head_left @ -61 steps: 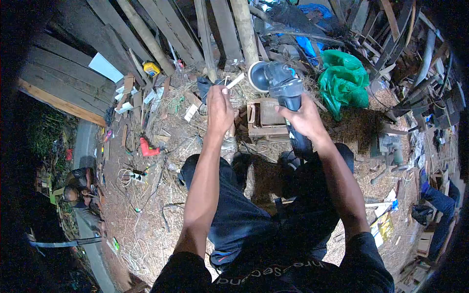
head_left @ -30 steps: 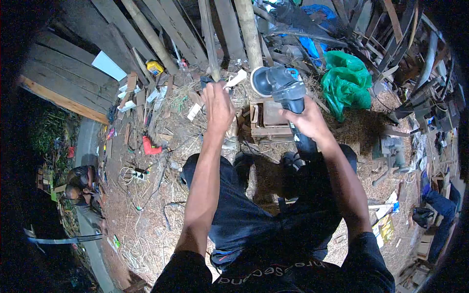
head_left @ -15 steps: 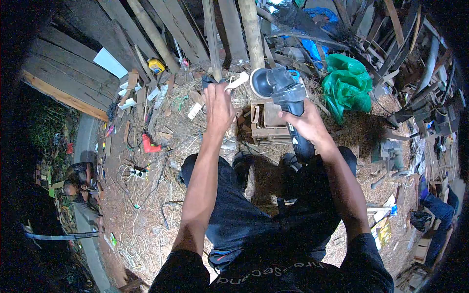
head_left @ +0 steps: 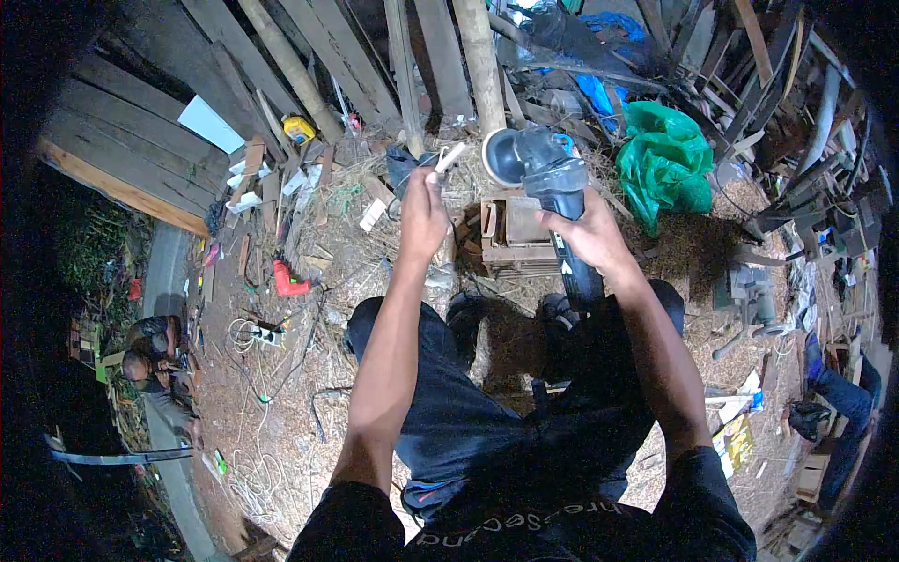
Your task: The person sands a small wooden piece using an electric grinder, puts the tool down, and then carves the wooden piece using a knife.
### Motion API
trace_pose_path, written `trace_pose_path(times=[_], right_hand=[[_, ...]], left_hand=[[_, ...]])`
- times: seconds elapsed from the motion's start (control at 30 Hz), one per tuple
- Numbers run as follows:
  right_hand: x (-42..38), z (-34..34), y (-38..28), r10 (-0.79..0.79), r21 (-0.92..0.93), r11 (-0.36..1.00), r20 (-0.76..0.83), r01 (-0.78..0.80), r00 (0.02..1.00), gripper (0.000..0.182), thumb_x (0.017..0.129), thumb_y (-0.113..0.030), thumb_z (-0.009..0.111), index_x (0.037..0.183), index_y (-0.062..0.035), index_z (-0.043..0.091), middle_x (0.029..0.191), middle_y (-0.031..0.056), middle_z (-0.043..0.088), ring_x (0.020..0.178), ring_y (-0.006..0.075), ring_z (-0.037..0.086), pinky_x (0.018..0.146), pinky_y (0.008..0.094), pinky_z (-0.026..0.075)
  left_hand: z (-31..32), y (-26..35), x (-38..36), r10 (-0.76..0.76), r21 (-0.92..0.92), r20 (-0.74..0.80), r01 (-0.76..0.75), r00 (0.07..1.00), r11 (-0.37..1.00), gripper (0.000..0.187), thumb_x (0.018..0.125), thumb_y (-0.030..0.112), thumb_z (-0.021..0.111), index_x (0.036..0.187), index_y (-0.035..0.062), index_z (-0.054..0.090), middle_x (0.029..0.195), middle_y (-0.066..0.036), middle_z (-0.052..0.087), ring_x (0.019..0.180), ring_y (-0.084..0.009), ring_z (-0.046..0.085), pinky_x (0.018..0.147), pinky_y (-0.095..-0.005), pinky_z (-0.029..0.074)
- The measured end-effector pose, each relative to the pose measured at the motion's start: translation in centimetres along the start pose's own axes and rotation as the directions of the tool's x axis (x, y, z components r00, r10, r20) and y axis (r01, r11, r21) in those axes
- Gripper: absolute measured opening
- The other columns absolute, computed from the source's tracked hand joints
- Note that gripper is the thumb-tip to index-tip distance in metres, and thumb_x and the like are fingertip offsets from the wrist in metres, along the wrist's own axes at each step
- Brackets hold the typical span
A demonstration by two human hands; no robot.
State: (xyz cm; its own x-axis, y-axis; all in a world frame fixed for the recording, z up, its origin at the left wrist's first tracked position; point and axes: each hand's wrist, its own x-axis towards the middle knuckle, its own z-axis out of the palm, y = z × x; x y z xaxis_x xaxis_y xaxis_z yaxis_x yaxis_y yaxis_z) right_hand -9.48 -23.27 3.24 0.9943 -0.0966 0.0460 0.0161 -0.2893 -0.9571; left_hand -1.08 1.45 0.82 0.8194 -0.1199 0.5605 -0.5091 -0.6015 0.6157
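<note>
My right hand [head_left: 595, 242] is wrapped round the dark body of an angle grinder [head_left: 554, 178], whose round, pale-edged disc faces left. My left hand [head_left: 424, 223] pinches a small, pale wooden piece [head_left: 451, 156] that points up and to the right, a short way left of the disc and apart from it. Just beyond my left fingers sits a dark bag or container [head_left: 403, 164], partly hidden. Below the grinder head stands a low stack of wooden blocks [head_left: 518, 229], in front of my knees.
A green plastic bag [head_left: 665, 164] lies to the right, near piled scrap wood. On the left are a red power tool [head_left: 289, 279], a power strip [head_left: 268, 335] and loose cords. Planks lean at the back. One person [head_left: 150, 351] crouches far left; another's leg [head_left: 843, 393] shows at right.
My left hand has turned, and the wooden piece in it now looks narrower and more upright. More of the dark bag or container behind the hand shows. The grinder has barely moved.
</note>
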Motion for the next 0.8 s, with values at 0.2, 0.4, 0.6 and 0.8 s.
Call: trace_pose_path(times=[0.2,0.4,0.6,0.8], right_hand=[[0.4,0.7,2.2,-0.17,-0.084,0.983,-0.073,0.163,0.983,0.055,0.071,-0.025,0.081,0.114,0.0002,0.057,0.102,0.0166,0.068,0.094,0.0282,0.066,0.086,0.0382,0.05],[-0.4,1.7,0.5,-0.184,-0.184,0.967,-0.032,0.175,0.982,0.061,0.071,-0.028,0.079,0.118,0.0011,0.053,0.102,0.0212,0.067,0.096,0.0341,0.067,0.086,0.042,0.051],[0.3,1.1,0.3,-0.094,-0.221,0.972,-0.074,0.075,0.993,0.056,0.072,-0.028,0.078,0.113,0.0018,0.056,0.102,0.0214,0.067,0.095,0.0344,0.067,0.086,0.0427,0.05],[0.4,1.1,1.2,-0.12,-0.212,0.972,-0.095,0.098,0.988,0.057,0.071,-0.03,0.078,0.113,0.0018,0.057,0.1,0.0217,0.068,0.094,0.0351,0.067,0.085,0.0433,0.051]], left_hand=[[0.7,0.6,-0.2,-0.315,-0.084,0.137,0.328,0.939,0.941,0.034,0.104,0.03,0.036,0.103,0.0006,0.053,0.087,-0.023,0.061,0.082,-0.037,0.061,0.076,-0.0442,0.046],[2.3,0.2,-0.3,-0.319,-0.207,0.147,0.344,0.936,0.916,0.036,0.101,0.029,0.037,0.102,-0.0021,0.054,0.092,-0.02,0.06,0.084,-0.0286,0.059,0.078,-0.0404,0.045],[0.3,-0.8,0.2,-0.46,-0.406,0.276,0.536,0.844,0.74,0.032,0.096,0.025,0.043,0.102,-0.0025,0.059,0.087,-0.006,0.057,0.082,-0.0155,0.049,0.08,-0.0294,0.04],[0.8,-1.5,0.2,-0.5,-0.423,0.274,0.57,0.822,0.705,0.033,0.097,0.027,0.043,0.098,-0.0019,0.059,0.082,-0.004,0.054,0.081,-0.015,0.047,0.08,-0.0291,0.038]])
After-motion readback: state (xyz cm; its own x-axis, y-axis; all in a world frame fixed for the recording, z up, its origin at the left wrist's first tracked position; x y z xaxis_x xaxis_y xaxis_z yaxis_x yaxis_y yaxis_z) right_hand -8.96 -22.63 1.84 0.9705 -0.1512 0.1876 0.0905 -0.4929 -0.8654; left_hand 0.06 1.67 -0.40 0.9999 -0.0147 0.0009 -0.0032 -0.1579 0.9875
